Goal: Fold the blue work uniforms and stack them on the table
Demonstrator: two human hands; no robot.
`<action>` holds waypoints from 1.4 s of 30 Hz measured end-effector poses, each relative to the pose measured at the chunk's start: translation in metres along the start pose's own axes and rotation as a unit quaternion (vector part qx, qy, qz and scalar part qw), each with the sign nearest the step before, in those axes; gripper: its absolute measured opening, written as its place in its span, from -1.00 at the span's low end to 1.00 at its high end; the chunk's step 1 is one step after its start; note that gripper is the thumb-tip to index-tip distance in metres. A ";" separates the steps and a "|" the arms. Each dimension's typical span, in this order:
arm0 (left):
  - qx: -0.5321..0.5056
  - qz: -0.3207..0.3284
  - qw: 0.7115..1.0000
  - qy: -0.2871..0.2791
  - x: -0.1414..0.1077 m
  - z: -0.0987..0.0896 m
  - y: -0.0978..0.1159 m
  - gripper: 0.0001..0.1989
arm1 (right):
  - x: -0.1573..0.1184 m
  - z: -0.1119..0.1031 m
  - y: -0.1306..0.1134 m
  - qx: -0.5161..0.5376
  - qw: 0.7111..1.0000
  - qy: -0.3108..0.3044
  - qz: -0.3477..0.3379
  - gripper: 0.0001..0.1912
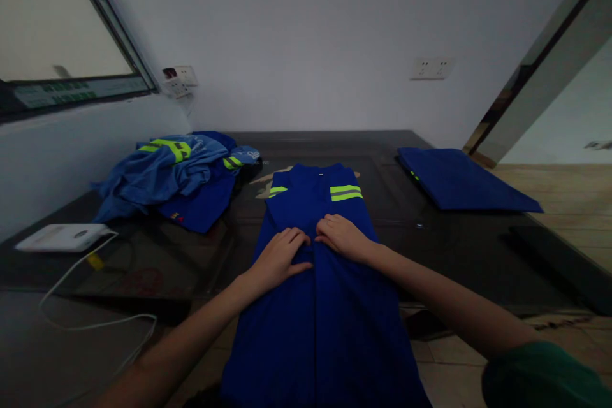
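Note:
A blue work jacket (342, 319) with a collar and yellow-green and grey reflective stripes lies front up on the dark table. Its collar points to the wall, and its lower part runs over the front edge towards me. On the left side of its front seam rests my left hand (283, 256), fingers stretched and thumb apart. My right hand (343, 236) is just across the seam, below the right chest stripe, its fingers bent together on the cloth. The exact grip under those fingertips is hidden.
A rumpled pile of blue clothes (167, 172) lies at the left of the table (382, 261). Nearer is a white power bank (64, 238) with a cable (71, 268). At the right are a folded blue garment (463, 182) and a long black object (559, 268).

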State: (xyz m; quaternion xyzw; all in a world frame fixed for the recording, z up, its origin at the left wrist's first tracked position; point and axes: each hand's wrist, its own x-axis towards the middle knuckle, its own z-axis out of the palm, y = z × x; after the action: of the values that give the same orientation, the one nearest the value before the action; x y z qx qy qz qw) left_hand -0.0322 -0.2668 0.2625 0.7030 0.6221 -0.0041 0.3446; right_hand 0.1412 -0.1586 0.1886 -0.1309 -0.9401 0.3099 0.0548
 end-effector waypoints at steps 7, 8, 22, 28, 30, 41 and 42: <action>-0.018 -0.023 1.000 0.009 0.003 0.006 0.004 -0.81 | 0.003 0.007 -0.008 -0.004 0.999 -0.022 0.033 -0.86; -0.032 -0.019 0.999 0.014 0.001 0.006 0.005 -0.84 | 0.003 0.008 -0.009 0.001 0.999 -0.023 0.036 -0.86; -0.037 -0.095 0.995 0.005 0.046 -0.001 0.013 -0.72 | -0.016 0.002 0.074 0.213 0.961 0.110 0.138 -0.74; -0.082 -0.117 0.989 -0.042 0.050 0.003 0.013 -0.78 | -0.019 0.022 0.078 0.093 0.986 -0.010 0.135 -0.52; -0.109 -0.113 0.986 -0.054 0.048 0.003 0.012 -0.77 | -0.018 0.026 0.081 0.070 0.988 -0.012 0.139 -0.52; -0.237 -0.065 0.968 -0.040 0.034 -0.001 0.005 -0.73 | -0.004 -0.019 0.044 0.251 0.968 0.004 -0.009 -0.80; -0.240 -0.059 0.968 -0.035 0.033 -0.002 0.004 -0.73 | -0.003 -0.022 0.040 0.276 0.961 -0.008 -0.025 -0.80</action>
State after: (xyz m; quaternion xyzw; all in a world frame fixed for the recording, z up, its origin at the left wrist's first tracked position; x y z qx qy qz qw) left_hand -0.0220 -0.2376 0.2513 0.5608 0.6328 0.1003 0.5245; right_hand 0.1563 -0.1160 0.1823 -0.0850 -0.8214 0.5569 0.0889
